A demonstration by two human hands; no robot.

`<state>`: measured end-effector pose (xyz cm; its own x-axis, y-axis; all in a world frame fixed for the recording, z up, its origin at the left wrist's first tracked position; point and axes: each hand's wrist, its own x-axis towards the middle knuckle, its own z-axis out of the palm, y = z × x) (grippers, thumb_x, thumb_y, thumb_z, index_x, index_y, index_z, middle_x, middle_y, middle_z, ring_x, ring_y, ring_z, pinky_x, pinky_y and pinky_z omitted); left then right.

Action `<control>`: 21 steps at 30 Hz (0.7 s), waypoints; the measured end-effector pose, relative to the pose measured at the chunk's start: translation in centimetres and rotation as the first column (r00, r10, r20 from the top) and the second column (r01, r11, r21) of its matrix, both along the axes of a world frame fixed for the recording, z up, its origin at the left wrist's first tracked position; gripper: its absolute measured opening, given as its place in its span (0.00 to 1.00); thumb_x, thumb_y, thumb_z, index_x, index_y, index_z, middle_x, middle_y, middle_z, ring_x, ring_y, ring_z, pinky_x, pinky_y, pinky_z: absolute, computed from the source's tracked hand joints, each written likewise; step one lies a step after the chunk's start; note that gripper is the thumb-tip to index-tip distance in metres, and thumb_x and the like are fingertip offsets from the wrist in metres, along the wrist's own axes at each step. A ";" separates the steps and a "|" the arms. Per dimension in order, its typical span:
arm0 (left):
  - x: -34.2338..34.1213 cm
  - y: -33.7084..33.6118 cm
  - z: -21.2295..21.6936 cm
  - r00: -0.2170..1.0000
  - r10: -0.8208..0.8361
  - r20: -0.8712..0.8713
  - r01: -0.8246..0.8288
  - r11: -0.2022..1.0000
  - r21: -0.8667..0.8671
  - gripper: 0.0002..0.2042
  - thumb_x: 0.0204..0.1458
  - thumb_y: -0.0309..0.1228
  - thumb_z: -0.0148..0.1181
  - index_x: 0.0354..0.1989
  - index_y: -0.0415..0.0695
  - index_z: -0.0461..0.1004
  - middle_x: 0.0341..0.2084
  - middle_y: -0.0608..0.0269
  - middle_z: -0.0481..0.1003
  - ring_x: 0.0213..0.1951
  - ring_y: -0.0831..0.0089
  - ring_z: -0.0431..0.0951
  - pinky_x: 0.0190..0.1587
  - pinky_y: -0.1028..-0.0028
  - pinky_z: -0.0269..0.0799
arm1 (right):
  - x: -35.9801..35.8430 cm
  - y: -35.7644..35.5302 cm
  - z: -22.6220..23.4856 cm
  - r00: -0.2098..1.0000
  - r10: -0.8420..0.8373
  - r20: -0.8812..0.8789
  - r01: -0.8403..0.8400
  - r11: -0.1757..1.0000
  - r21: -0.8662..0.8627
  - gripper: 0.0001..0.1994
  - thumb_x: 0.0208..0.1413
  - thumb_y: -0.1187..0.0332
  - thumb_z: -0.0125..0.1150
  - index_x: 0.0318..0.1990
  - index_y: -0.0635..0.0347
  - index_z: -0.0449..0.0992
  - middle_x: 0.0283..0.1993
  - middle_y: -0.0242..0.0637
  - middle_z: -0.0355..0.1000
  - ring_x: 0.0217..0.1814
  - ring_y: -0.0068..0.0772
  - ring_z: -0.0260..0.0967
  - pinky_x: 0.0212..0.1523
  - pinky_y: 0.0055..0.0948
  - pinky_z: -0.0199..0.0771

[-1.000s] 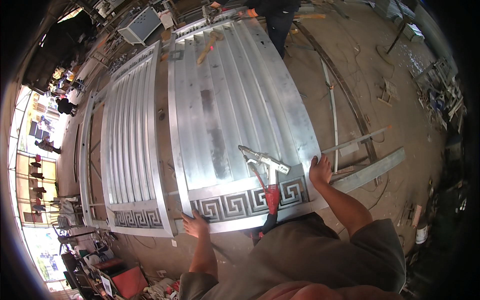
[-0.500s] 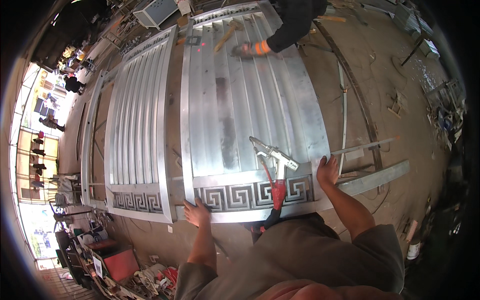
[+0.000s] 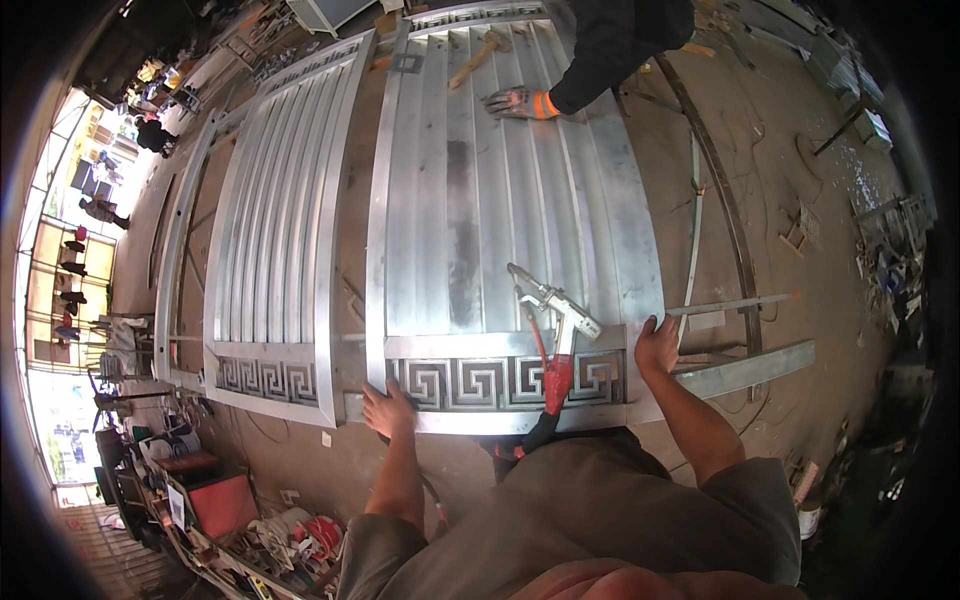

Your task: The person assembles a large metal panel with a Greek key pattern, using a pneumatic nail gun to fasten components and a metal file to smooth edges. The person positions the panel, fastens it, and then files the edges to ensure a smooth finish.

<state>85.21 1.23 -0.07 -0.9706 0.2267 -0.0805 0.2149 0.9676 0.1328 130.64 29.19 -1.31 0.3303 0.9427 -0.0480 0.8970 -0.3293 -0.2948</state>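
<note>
While L hand (image 3: 390, 408) touches its near-L corner & R hand (image 3: 656, 345) its R edge (grip: can't tell), the silver ribbed panel (image 3: 420, 200) lies btwn & beyond them, dark smudge (image 3: 462, 230) mid-length, Greek-key strip (image 3: 475, 383) nearest. Count: 2 panels (second panel (image 3: 285, 220) left of L hand), 1 wht/red gun (image 3: 565, 315) btwn hands, 1 mallet (image 3: 470, 68) & 1 co-worker's gloved hand (image 3: 520, 103) far beyond. Brown workshop floor (image 3: 765, 190), right of R hand.

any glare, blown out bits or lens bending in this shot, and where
Head view: the bright opening at left is washed out almost to white; head view: the ribbed metal panel carries pale, uneven reflections; head view: the long dark bar at right looks bowed, probably by the fisheye lens; head view: the corners fall off to black.
</note>
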 end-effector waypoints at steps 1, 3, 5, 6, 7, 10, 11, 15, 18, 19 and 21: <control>0.0 0.0 0.1 1.000 0.000 0.002 0.000 1.000 0.000 0.39 0.66 0.61 0.46 0.77 0.46 0.57 0.68 0.46 0.66 0.69 0.48 0.65 0.72 0.52 0.55 | 0.0 0.0 0.0 1.000 0.003 0.004 -0.003 1.000 0.003 0.22 0.71 0.51 0.50 0.59 0.59 0.69 0.58 0.51 0.74 0.60 0.60 0.71 0.55 0.58 0.76; 0.0 0.0 0.2 1.000 0.002 0.010 -0.002 1.000 -0.006 0.39 0.66 0.61 0.46 0.77 0.46 0.57 0.68 0.46 0.66 0.69 0.48 0.65 0.72 0.52 0.56 | 0.0 -0.1 0.1 1.000 0.001 -0.008 -0.001 1.000 -0.011 0.22 0.71 0.51 0.50 0.59 0.59 0.69 0.58 0.51 0.74 0.60 0.60 0.71 0.55 0.58 0.77; 0.0 0.1 0.3 1.000 0.007 0.021 -0.006 1.000 -0.019 0.39 0.66 0.61 0.45 0.77 0.46 0.57 0.68 0.46 0.66 0.69 0.48 0.65 0.71 0.52 0.56 | 0.0 -0.1 0.2 1.000 0.001 -0.013 -0.001 1.000 -0.018 0.22 0.71 0.51 0.50 0.59 0.59 0.69 0.58 0.50 0.74 0.60 0.60 0.72 0.54 0.59 0.77; 0.0 0.1 0.3 1.000 0.005 0.017 -0.005 1.000 -0.022 0.39 0.66 0.61 0.45 0.77 0.46 0.57 0.68 0.46 0.67 0.69 0.48 0.65 0.71 0.52 0.56 | 0.0 -0.1 0.3 1.000 0.001 -0.014 -0.001 1.000 -0.018 0.22 0.71 0.51 0.50 0.59 0.59 0.69 0.57 0.50 0.74 0.60 0.60 0.72 0.54 0.59 0.77; 0.0 0.1 0.3 1.000 0.004 0.013 -0.004 1.000 -0.025 0.39 0.66 0.61 0.45 0.77 0.47 0.57 0.68 0.46 0.67 0.69 0.48 0.65 0.71 0.52 0.57 | 0.0 -0.1 0.3 1.000 0.006 -0.007 -0.006 1.000 -0.014 0.22 0.71 0.51 0.50 0.59 0.59 0.69 0.57 0.50 0.74 0.60 0.60 0.72 0.54 0.59 0.77; 0.0 0.1 0.1 1.000 0.001 0.000 -0.001 1.000 -0.025 0.39 0.66 0.61 0.46 0.77 0.47 0.57 0.68 0.47 0.67 0.69 0.49 0.65 0.71 0.51 0.57 | 0.0 -0.1 0.1 1.000 0.003 -0.010 -0.003 1.000 -0.006 0.22 0.71 0.51 0.50 0.59 0.59 0.69 0.57 0.50 0.74 0.60 0.60 0.72 0.54 0.59 0.77; 0.0 0.1 0.1 1.000 0.000 -0.004 0.000 1.000 -0.024 0.39 0.66 0.61 0.46 0.77 0.47 0.57 0.67 0.47 0.67 0.69 0.49 0.66 0.71 0.51 0.57 | 0.0 -0.1 0.0 1.000 -0.001 -0.011 0.000 1.000 -0.011 0.22 0.71 0.51 0.50 0.59 0.59 0.69 0.57 0.51 0.74 0.60 0.60 0.72 0.54 0.59 0.77; -0.1 0.0 -0.3 1.000 -0.007 -0.028 0.007 1.000 -0.010 0.38 0.66 0.59 0.47 0.77 0.47 0.57 0.66 0.45 0.68 0.67 0.47 0.66 0.69 0.50 0.58 | 0.0 -0.1 -0.1 1.000 -0.002 -0.007 0.002 1.000 0.002 0.22 0.71 0.51 0.50 0.59 0.59 0.69 0.56 0.52 0.74 0.60 0.61 0.72 0.54 0.59 0.76; -0.2 -0.1 -0.5 1.000 0.002 -0.016 -0.002 1.000 -0.015 0.38 0.66 0.60 0.47 0.77 0.47 0.57 0.67 0.47 0.68 0.68 0.49 0.66 0.70 0.51 0.57 | 0.0 -0.1 -0.1 1.000 -0.001 -0.009 0.001 1.000 0.001 0.22 0.71 0.50 0.49 0.60 0.59 0.69 0.56 0.52 0.74 0.60 0.61 0.72 0.55 0.59 0.76; -0.2 0.0 -0.5 1.000 -0.004 -0.028 0.004 1.000 0.001 0.38 0.66 0.59 0.48 0.77 0.47 0.58 0.66 0.46 0.68 0.67 0.48 0.66 0.69 0.50 0.58 | 0.0 -0.1 -0.1 1.000 0.002 -0.005 -0.002 1.000 0.008 0.22 0.71 0.50 0.49 0.60 0.59 0.69 0.56 0.53 0.75 0.59 0.61 0.72 0.55 0.59 0.76; -0.2 -0.1 -0.5 0.999 -0.009 -0.036 0.010 1.000 0.017 0.38 0.65 0.58 0.49 0.77 0.46 0.58 0.65 0.45 0.69 0.66 0.47 0.67 0.69 0.50 0.58 | 0.0 -0.1 0.0 1.000 -0.006 -0.022 0.006 1.000 -0.017 0.22 0.71 0.50 0.49 0.60 0.59 0.69 0.56 0.53 0.75 0.59 0.61 0.72 0.55 0.59 0.76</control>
